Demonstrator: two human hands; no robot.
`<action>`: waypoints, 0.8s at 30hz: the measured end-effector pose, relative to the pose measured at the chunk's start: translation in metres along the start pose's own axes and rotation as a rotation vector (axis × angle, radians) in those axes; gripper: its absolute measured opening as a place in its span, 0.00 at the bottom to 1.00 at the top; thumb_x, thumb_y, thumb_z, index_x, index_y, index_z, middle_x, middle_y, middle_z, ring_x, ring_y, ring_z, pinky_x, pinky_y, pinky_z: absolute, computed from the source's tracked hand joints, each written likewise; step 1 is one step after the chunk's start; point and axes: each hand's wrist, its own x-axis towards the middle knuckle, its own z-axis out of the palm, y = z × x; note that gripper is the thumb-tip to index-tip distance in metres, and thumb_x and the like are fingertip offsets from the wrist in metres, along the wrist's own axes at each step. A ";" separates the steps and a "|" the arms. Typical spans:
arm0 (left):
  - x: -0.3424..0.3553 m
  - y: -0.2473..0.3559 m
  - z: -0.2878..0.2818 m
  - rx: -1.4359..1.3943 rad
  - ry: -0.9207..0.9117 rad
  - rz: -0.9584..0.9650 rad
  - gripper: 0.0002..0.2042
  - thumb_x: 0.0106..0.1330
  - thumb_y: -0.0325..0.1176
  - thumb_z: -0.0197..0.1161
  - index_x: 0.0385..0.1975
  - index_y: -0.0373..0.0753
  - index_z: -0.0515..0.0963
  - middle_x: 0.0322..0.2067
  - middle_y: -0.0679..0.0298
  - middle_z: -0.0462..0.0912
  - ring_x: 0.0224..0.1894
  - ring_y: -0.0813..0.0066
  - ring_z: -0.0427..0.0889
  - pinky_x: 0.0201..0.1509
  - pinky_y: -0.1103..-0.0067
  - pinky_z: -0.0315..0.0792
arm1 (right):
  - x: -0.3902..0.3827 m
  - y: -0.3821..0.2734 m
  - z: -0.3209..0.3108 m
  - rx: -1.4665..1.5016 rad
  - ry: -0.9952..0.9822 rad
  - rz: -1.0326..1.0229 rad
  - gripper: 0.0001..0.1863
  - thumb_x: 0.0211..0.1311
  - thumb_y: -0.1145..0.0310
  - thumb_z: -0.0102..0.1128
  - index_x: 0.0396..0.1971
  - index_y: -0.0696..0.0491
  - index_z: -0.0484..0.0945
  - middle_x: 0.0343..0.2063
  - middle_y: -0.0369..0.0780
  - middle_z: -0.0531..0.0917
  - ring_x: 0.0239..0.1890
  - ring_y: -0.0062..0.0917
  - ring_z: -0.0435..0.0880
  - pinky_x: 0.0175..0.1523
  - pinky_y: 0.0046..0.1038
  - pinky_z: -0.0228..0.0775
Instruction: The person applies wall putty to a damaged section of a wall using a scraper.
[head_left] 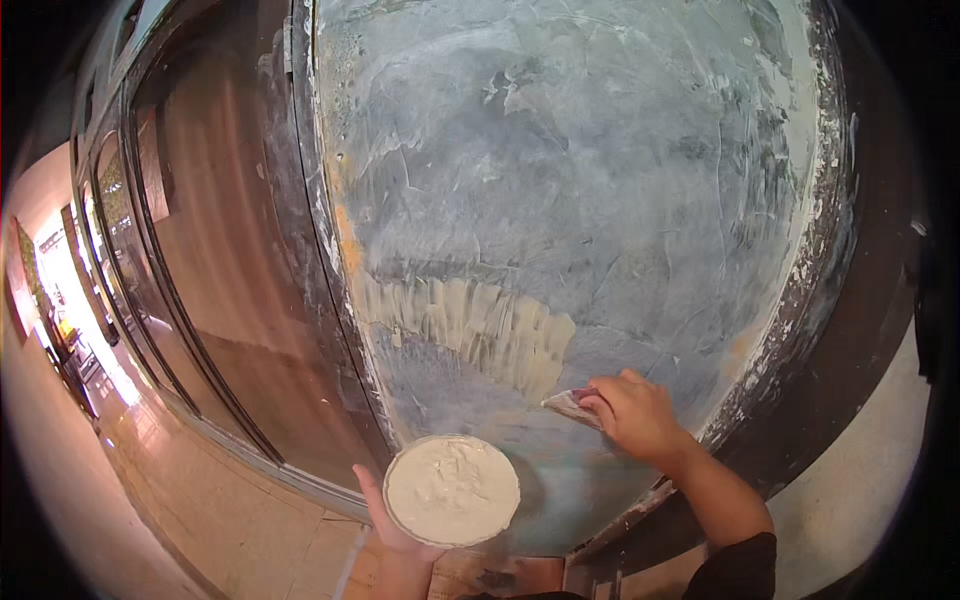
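Note:
My right hand [645, 418] is closed around a putty knife [572, 404], its blade pointing left against or very near the wall. A grey-blue plastered wall panel [570, 170] fills the middle of the view. Cream putty [490, 325] lies on it in a fan of short upright strokes, just above and left of the blade. Low in front of the panel, my left hand [385, 520] holds up a round container of putty [452, 490] from its left side and underneath. Thick cream putty with a lumpy surface fills it nearly to the rim.
Brown sliding panels [225, 230] in dark frames stand left of the wall. A dark, putty-smeared edge strip [800, 290] borders it on the right. Tiled floor [240, 510] lies below left, leading toward a bright opening [85, 290].

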 end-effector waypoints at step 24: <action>-0.020 -0.006 -0.001 -0.017 -0.042 -0.042 0.52 0.67 0.79 0.32 0.69 0.32 0.68 0.67 0.47 0.72 0.65 0.45 0.75 0.67 0.52 0.72 | -0.017 0.003 0.029 0.076 0.203 0.010 0.08 0.62 0.61 0.70 0.38 0.47 0.84 0.27 0.35 0.87 0.32 0.35 0.83 0.28 0.39 0.75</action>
